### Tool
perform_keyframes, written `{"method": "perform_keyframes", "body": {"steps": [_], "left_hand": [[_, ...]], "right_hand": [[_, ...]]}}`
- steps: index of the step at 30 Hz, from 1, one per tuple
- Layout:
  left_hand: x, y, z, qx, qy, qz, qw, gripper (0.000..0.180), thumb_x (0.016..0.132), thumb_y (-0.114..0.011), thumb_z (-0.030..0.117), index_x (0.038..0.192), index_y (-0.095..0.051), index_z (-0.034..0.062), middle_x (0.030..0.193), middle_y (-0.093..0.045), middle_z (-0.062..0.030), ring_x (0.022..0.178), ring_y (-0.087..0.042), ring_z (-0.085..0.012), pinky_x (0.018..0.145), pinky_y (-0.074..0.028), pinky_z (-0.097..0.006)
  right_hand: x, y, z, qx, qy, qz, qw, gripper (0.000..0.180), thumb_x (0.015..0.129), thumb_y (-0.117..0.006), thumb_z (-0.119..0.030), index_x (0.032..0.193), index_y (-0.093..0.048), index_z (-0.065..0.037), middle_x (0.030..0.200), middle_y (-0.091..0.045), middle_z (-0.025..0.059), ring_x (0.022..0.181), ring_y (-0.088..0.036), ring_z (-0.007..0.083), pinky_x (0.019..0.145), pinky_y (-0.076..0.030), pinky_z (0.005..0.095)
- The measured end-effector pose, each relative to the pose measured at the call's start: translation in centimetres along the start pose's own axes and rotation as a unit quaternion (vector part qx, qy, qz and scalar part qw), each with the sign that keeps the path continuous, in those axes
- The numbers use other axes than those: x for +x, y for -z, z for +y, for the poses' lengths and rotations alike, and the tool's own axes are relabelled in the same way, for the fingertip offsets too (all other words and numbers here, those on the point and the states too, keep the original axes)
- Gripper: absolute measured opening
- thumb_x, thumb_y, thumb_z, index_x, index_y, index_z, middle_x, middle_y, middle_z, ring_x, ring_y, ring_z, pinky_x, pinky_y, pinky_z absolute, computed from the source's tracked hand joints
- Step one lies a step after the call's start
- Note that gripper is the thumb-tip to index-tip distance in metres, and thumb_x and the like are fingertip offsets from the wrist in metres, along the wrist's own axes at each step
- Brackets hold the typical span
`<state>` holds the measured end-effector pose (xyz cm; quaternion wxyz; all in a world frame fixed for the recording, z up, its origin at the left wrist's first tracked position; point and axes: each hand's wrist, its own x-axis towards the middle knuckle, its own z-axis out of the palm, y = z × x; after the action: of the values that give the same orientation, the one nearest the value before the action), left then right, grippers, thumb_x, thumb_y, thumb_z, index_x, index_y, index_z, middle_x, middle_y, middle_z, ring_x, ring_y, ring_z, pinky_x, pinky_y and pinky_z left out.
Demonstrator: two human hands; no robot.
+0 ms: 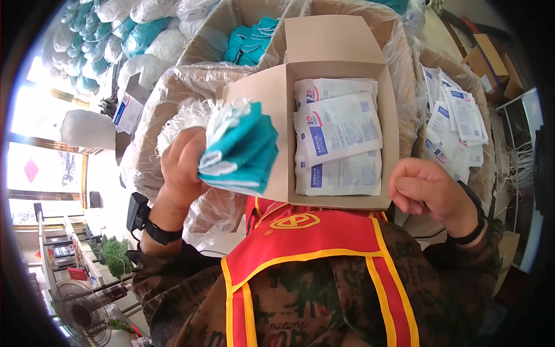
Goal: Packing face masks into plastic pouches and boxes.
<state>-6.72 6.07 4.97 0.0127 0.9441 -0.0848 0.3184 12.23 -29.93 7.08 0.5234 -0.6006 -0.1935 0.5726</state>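
Observation:
My left hand [184,165] is closed round a bundle of teal face masks [245,153] with white edges, held up over the left flap of an open cardboard box [392,139]. White ear loops bunch at the top of the bundle. Inside the box lie several flat white packets [338,130] with blue and red print, overlapping one another. My right hand [425,188] is by the box's right near corner, its fingers curled in and no object showing in them.
Behind the box, a plastic-lined carton holds more teal masks [251,43]. To the right another lined carton has loose white packets [454,115]. White loops [185,118] fill a lined carton at left. Bagged masks [144,34] are piled far left; a fan [81,309] stands lower left.

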Motion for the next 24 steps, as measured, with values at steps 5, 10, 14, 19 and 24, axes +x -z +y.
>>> {"method": "perform_keyframes", "body": {"steps": [5, 10, 14, 19, 24], "left_hand": [[-0.2, 0.5, 2.2, -0.018, -0.044, 0.015, 0.999, 0.039, 0.073, -0.076, 0.021, 0.102, -0.062, -0.0011, 0.088, -0.066, -0.0157, 0.071, -0.067, -0.0291, 0.059, -0.054, -0.035], [0.3, 1.1, 4.3, -0.087, -0.113, 0.007, 0.990, 0.041, 0.068, -0.074, 0.017, 0.108, -0.066, 0.0088, 0.089, -0.065, -0.0149, 0.061, -0.063, -0.0211, 0.048, -0.049, -0.029], [1.1, 1.5, 5.7, -0.113, -0.161, -0.016, 0.980, 0.041, 0.069, -0.074, 0.017, 0.110, -0.067, 0.0192, 0.091, -0.061, -0.0112, 0.059, -0.060, -0.0144, 0.046, -0.045, -0.024], [1.8, 1.2, 6.3, -0.106, -0.183, -0.004, 0.977, 0.042, 0.070, -0.075, 0.019, 0.112, -0.067, 0.0226, 0.091, -0.060, -0.0103, 0.057, -0.059, -0.0127, 0.045, -0.044, -0.023], [2.1, 1.5, 6.0, -0.085, -0.185, -0.057, 0.977, 0.047, 0.072, -0.073, 0.018, 0.118, -0.065, 0.0189, 0.091, -0.059, -0.0099, 0.059, -0.060, -0.0141, 0.047, -0.048, -0.025]], "right_hand": [[3.2, 0.5, 0.4, 0.056, 0.137, -0.081, 0.986, 0.025, 0.101, -0.053, -0.026, 0.089, -0.061, -0.005, 0.068, -0.053, -0.0035, 0.052, -0.039, 0.0017, 0.047, -0.028, 0.0166], [4.5, -1.0, -2.2, 0.002, 0.150, -0.071, 0.986, 0.018, 0.100, -0.055, -0.019, 0.093, -0.063, -0.003, 0.070, -0.052, -0.0036, 0.056, -0.040, 0.0016, 0.051, -0.031, 0.0178], [5.4, -1.5, -3.7, -0.081, 0.169, -0.056, 0.981, 0.014, 0.098, -0.058, -0.014, 0.104, -0.063, -0.003, 0.076, -0.058, -0.0028, 0.061, -0.046, 0.0026, 0.058, -0.037, 0.0177], [7.4, -2.7, -2.3, -0.261, 0.318, -0.084, 0.908, 0.018, 0.095, -0.059, -0.013, 0.111, -0.062, -0.004, 0.082, -0.065, 0.0049, 0.068, -0.060, 0.0160, 0.064, -0.047, 0.0294], [7.0, -4.0, -2.6, -0.501, 0.325, -0.054, 0.801, 0.015, 0.092, -0.060, -0.016, 0.102, -0.061, -0.005, 0.082, -0.065, 0.0160, 0.070, -0.064, 0.0344, 0.062, -0.049, 0.0402]]}}
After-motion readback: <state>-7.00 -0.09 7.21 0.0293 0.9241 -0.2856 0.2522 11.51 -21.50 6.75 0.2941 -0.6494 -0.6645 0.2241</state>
